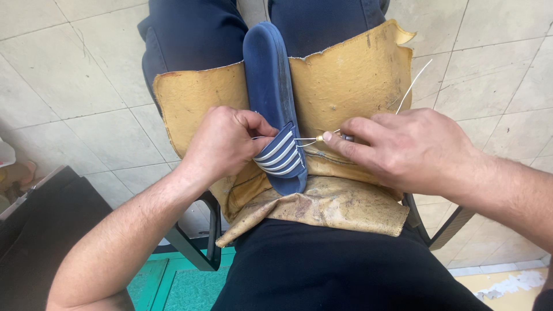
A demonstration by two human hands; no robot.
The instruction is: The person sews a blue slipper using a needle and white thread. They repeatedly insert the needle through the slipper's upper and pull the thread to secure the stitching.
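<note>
A dark blue slide sandal (269,86) with a white-striped strap (281,154) lies lengthwise on a worn yellow leather sheet (345,80) spread over my lap. My left hand (222,144) grips the strap's left edge, thumb and fingers pinched on it. My right hand (403,151) pinches a thin sewing tool (322,138) whose tip points at the strap's right edge. A white thread (412,83) runs from the right hand up and to the right.
I sit on a chair with a dark metal frame (199,253) over a pale tiled floor (69,86). A dark bag or case (40,230) stands at the lower left, and a green mat (184,285) lies under the chair.
</note>
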